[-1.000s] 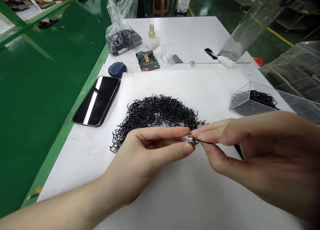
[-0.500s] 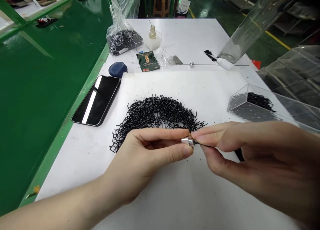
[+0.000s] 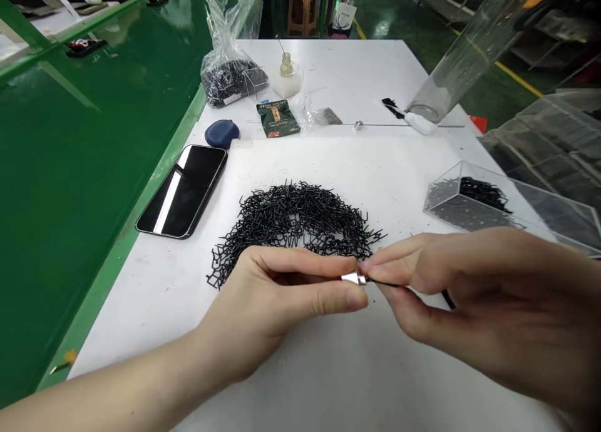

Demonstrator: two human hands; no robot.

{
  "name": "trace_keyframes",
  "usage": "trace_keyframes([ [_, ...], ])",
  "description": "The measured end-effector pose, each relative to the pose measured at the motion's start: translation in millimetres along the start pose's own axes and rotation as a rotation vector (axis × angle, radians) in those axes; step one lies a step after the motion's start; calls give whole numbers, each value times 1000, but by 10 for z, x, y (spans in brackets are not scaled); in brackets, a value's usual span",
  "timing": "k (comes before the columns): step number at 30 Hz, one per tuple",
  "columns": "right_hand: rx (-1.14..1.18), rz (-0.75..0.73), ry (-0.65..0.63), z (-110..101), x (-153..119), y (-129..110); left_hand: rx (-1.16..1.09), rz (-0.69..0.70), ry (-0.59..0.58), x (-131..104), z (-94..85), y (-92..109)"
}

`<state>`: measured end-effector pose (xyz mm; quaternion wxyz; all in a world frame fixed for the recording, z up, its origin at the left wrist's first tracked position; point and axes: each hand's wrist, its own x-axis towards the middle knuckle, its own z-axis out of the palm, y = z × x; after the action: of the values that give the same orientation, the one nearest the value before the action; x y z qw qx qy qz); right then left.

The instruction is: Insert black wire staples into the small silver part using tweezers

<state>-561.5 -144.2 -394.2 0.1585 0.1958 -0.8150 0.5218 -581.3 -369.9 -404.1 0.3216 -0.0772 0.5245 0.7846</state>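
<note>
Between the thumb and fingers of my left hand point(image 3: 286, 288) is a small shiny metal fitting point(image 3: 350, 278), pinched at the table's middle. My right hand point(image 3: 451, 282) is closed close against its right end, with a thin black wire-like piece point(image 3: 387, 285) running from the fitting under the fingers. What exactly the right fingertips grip is partly hidden. Just beyond both hands lies a curved heap of short bent black pins point(image 3: 300, 206), partly covered by my left hand.
A phone point(image 3: 183, 191) and a dark blue case point(image 3: 222, 133) lie left. A clear box point(image 3: 441, 200) with black pieces stands right. Farther back are a plastic bag point(image 3: 230, 81), a green packet point(image 3: 278, 118), a small bottle point(image 3: 286, 64), a thin rod point(image 3: 387, 126) and a slanted clear tube point(image 3: 451, 75).
Both hands have come slightly nearer to me with the metal fitting between them. The grip looks the same, and the view has shifted a little.
</note>
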Motion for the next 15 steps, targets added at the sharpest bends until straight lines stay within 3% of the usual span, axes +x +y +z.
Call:
trace_keyframes([
  [7,-106,-116,-60,-63,-18,58,8,13,18,3,1,1],
  [15,-53,-102,-72,-43,-33,82,26,7,31,-12,4,6],
])
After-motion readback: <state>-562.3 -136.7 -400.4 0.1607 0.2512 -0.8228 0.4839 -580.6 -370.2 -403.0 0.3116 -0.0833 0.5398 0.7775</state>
